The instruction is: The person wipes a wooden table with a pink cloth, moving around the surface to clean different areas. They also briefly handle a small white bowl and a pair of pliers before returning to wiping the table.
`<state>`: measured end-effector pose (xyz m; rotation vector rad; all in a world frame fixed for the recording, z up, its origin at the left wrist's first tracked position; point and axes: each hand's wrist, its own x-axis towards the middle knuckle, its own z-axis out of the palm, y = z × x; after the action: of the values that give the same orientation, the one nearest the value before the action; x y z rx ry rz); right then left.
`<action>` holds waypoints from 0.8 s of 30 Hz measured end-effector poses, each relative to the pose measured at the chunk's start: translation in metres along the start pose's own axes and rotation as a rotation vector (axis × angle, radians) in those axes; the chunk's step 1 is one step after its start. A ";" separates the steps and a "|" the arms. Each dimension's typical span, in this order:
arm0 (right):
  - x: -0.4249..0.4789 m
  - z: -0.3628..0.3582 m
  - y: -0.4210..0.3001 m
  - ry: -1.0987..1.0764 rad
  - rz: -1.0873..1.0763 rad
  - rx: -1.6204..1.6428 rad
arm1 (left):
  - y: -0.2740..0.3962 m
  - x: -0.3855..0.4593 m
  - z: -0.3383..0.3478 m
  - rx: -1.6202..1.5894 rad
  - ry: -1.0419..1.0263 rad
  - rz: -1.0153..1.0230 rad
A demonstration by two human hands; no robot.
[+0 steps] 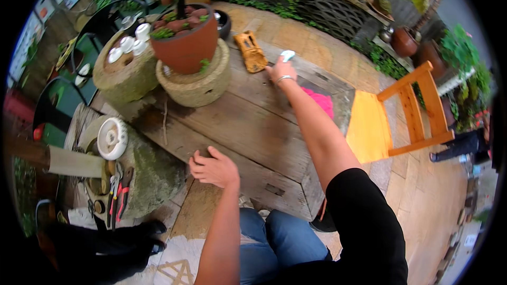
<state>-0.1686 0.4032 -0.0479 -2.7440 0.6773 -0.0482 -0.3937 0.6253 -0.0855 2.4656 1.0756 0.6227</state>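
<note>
My left hand (214, 168) hovers near the front edge of a weathered wooden table (237, 126), fingers apart and holding nothing. My right arm stretches across the table. My right hand (283, 72), with a silver bracelet at the wrist, is at the far side, its fingers against a small white and pale-blue item (288, 55). Whether the fingers grip that item cannot be told. Left of this hand lies a carved orange-brown wooden piece (251, 52) with slots. A bright pink cloth (320, 102) lies partly behind my right forearm. A thin twig (165, 122) rests on the boards.
A terracotta pot (184, 43) sits in a stone basin (194, 87). White cups (126, 44) stand on another stone block (126, 75). Pliers (124, 194) and a white ceramic bowl (112, 138) rest on a mossy stone (154, 170). A wooden chair (412, 114) stands right; a person's dark-clad legs (107, 241) are lower left.
</note>
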 end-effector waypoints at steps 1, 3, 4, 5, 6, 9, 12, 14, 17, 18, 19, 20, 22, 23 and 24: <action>0.000 0.002 -0.004 0.008 0.037 0.041 | -0.001 0.001 0.001 0.003 0.007 0.005; 0.010 0.007 0.007 0.030 0.084 0.064 | -0.001 0.000 0.005 -0.003 -0.002 0.017; 0.005 0.006 0.005 0.063 0.073 0.121 | -0.001 0.002 0.000 -0.017 -0.050 -0.014; 0.000 0.004 0.001 0.017 0.092 0.187 | -0.004 0.005 0.000 -0.017 -0.047 -0.018; -0.010 -0.008 -0.008 -0.028 0.110 0.251 | -0.007 0.007 0.001 -0.020 -0.045 -0.026; 0.007 -0.005 0.026 -0.042 0.141 0.492 | 0.002 -0.002 0.000 -0.051 -0.082 -0.027; -0.047 -0.028 -0.003 -0.160 -0.039 0.785 | -0.005 0.004 0.001 -0.037 -0.044 -0.031; -0.054 -0.033 -0.019 -0.093 -0.235 0.664 | -0.003 0.001 0.003 -0.040 -0.035 -0.004; -0.061 -0.045 -0.066 -0.084 -0.428 0.542 | 0.000 0.006 -0.007 -0.058 -0.162 -0.067; -0.061 -0.049 -0.083 0.021 -0.495 0.357 | 0.000 0.006 -0.006 -0.047 -0.161 -0.074; -0.060 -0.048 -0.094 0.020 -0.478 0.383 | 0.002 0.005 -0.007 -0.051 -0.167 -0.074; -0.057 -0.047 -0.105 0.012 -0.441 0.357 | 0.004 0.004 -0.008 -0.054 -0.172 -0.074; -0.054 -0.041 -0.117 0.001 -0.399 0.336 | 0.004 0.004 -0.009 -0.055 -0.177 -0.078; -0.053 -0.040 -0.120 0.005 -0.391 0.338 | 0.006 0.004 -0.010 -0.054 -0.178 -0.079; -0.055 -0.037 -0.123 0.001 -0.383 0.344 | 0.004 0.004 -0.011 -0.045 -0.178 -0.083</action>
<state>-0.1661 0.5207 0.0273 -2.4954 0.1171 -0.2282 -0.3949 0.6274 -0.0736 2.3732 1.0750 0.3895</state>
